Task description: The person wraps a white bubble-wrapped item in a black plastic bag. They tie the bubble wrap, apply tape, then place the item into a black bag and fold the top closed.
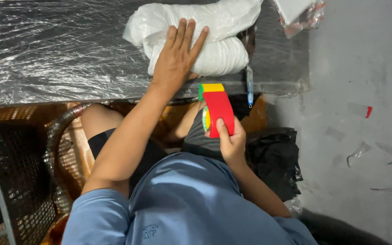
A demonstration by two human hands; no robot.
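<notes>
Pressing flat on a white wrapped bundle [196, 36] near the top centre of the frame, the left hand [178, 56] has its fingers spread wide and palm down, apparently to pin the bundle against the desk [46, 54] so it cannot slide. The desk is covered in crinkled clear plastic film. Just below its front edge, in the middle of the frame, the right hand [232, 143] is closed around a tape dispenser [216, 111] with a flat red body and a yellow and green end, thumb along the red face, its head tilted up toward the bundle, close but not touching. At the upper right corner lies a clear plastic packet [301, 16] with red edging. A black bag [275, 159] sits on the grey floor at right, and a woven basket [19, 181] fills the lower left.
</notes>
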